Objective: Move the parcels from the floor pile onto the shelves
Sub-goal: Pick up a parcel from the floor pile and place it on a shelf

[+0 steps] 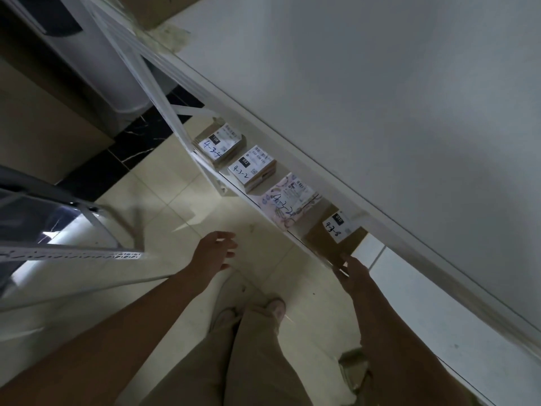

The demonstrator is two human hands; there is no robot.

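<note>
Several parcels stand in a row on a lower white shelf (234,183), under a broad upper shelf board (380,112). From far to near: a brown box marked 4-3-4 (218,146), a box marked 4-3-2 (253,168), a patterned pink parcel (288,200), and a brown box marked 4-3-8 (332,235). My right hand (352,273) touches the near lower corner of that last box with fingers extended. My left hand (215,250) hangs free over the floor, fingers relaxed, holding nothing.
A second white metal rack (73,254) stands at the left. Pale floor tiles (181,206) run between the racks, where my legs and shoes (275,307) are. A white cylindrical appliance (117,71) and dark marble skirting sit further back. A crumpled wrapper (354,364) lies on the floor by my right arm.
</note>
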